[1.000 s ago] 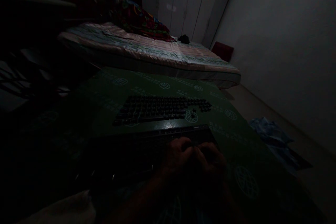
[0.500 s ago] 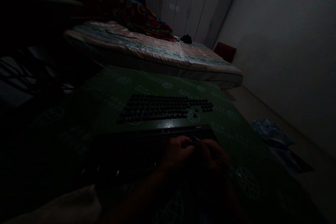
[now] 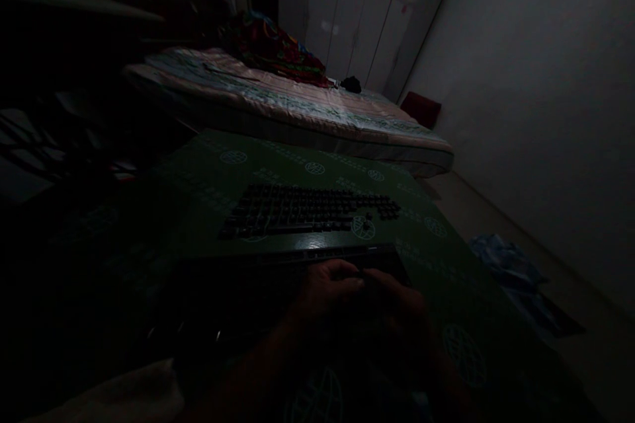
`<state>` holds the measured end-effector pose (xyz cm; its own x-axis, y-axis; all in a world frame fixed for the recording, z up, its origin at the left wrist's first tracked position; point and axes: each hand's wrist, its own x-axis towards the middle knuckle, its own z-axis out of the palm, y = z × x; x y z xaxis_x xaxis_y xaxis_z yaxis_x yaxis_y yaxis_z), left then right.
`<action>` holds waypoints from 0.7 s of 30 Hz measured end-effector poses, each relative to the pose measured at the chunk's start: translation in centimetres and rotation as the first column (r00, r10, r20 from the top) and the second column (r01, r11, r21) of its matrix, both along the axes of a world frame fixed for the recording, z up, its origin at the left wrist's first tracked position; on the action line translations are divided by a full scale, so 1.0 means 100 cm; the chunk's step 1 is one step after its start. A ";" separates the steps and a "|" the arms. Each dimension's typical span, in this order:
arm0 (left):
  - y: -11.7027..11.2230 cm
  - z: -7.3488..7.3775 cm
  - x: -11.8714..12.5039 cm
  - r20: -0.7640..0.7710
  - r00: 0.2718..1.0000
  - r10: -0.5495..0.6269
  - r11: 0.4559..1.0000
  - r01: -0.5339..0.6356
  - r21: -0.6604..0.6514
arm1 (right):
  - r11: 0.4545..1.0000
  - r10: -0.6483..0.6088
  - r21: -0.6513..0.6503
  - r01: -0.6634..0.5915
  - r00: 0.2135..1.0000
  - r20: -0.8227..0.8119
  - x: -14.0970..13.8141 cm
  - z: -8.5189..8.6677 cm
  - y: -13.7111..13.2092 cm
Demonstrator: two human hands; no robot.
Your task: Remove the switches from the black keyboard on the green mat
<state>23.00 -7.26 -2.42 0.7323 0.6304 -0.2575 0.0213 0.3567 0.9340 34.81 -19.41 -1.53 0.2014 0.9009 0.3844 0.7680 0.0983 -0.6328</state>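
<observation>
The room is very dark. My left hand (image 3: 327, 291) and my right hand (image 3: 397, 304) are close together over the right end of a dark keyboard frame (image 3: 297, 261) near me, fingers curled and pinched on something too small and dark to name. Beyond it, many loose black keycaps (image 3: 307, 210) lie laid out in keyboard rows on a green patterned mat (image 3: 208, 172).
A mattress (image 3: 297, 109) with a striped sheet lies behind the mat, with a colourful bundle (image 3: 278, 49) and a small dark object (image 3: 351, 84) on it. White cupboard doors (image 3: 357, 20) stand at the back. A red item (image 3: 421, 108) and blue cloth (image 3: 501, 258) lie on the floor at right.
The view shifted slightly. My hands stayed together over the keyboard's right end, with only small finger movements.
</observation>
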 end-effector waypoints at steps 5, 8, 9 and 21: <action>0.001 -0.002 0.000 0.010 1.000 -0.014 0.994 0.015 -0.110 | 1.000 0.004 -0.001 -0.003 1.000 0.024 0.003 0.003 0.006; 0.002 0.000 -0.001 0.031 0.998 -0.048 0.990 0.052 -0.129 | 1.000 0.022 0.000 -0.022 1.000 -0.003 0.005 0.007 0.009; 0.002 0.001 -0.002 0.035 0.997 -0.068 0.989 0.072 -0.128 | 0.999 0.039 -0.007 -0.040 0.999 -0.017 0.006 0.009 0.010; 0.001 0.006 -0.011 -0.097 0.994 -0.051 0.987 0.065 0.150 | 0.972 -0.214 -0.162 0.169 0.922 -0.323 0.104 0.013 0.060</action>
